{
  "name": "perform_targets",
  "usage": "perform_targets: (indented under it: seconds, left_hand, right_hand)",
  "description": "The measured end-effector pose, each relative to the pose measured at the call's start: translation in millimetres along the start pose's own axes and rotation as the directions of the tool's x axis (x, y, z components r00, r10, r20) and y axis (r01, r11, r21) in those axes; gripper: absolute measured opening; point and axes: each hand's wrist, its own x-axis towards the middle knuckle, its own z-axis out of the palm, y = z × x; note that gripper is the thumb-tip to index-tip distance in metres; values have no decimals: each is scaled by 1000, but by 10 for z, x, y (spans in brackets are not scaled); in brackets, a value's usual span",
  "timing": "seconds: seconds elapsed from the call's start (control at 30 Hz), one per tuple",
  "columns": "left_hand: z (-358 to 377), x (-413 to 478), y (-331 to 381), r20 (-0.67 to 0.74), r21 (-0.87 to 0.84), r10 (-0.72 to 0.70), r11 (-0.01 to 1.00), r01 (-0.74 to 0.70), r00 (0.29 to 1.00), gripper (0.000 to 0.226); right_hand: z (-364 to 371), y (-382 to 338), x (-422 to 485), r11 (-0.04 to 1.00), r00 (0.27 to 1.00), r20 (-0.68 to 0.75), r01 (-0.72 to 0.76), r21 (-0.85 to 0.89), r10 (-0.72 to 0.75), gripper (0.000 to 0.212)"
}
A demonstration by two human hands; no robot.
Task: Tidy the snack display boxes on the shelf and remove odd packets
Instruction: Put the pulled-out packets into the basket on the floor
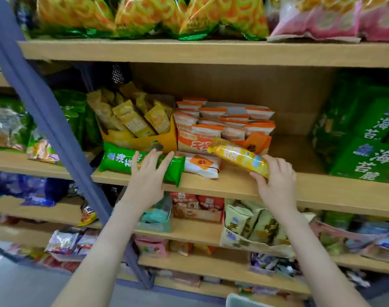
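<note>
Our forearms (96, 251) ran up from the bottom edge toward the middle shelf (233, 183), with lower shelves of mixed snacks showing between and beside them. Our left hand (145, 180) lay with its fingers straight and spread over the right half of a green packet (120, 161), pinching nothing. The green packet lay flat along the front of the shelf, its right end hanging a little over the lip. Our right hand (275, 182) pinched the near end of a yellow packet (240, 157) between thumb and curled fingers. We held it lifted and tilted, its far end in front of the orange box (195, 142). Between the two packets a white packet (202, 166) lay flat on the shelf, just beside the green one.

Behind these stood the yellow box (142, 141), touching the orange box on its left, its yellow packs leaning leftward. The orange box held rows of white-and-orange packs. Further right we saw bare board, then stacked green packs (366, 156). A blue post (45, 107) slanted across the left side. Highest and farthest, the upper shelf (211, 52) carried orange bags (144, 16) and pink bags (322, 18).
</note>
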Motion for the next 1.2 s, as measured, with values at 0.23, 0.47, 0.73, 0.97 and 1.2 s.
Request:
perform_targets:
  seconds: [0.23, 0.47, 0.73, 0.97, 1.2]
  left_hand:
    - [-100, -29, 93, -196, -43, 142, 987, -153, 970, 78]
    - [-260, -413, 531, -339, -89, 190, 968, -233, 921, 76]
    - [-258, -971, 1287, -326, -186, 252, 928, -323, 911, 77]
    - [419, -1745, 2402, 74, -290, 339, 907, -306, 938, 101]
    - [1413, -2569, 3312, 486, -334, 316, 929, -161, 815, 108]
  right_hand:
    - [-40, -277, -76, 998, 999, 16, 48, 46, -48, 46]
    - [-169, -199, -393, 991, 999, -9, 55, 124, -54, 45]
    - [-372, 228, -1073, 980, 991, -76, 122, 157, -112, 44]
    - [-464, 1265, -2125, 985, 967, 240, 46, 165, -85, 44]
    - [20, 2562, -3403, 990, 788, 599, -122, -75, 143, 50]
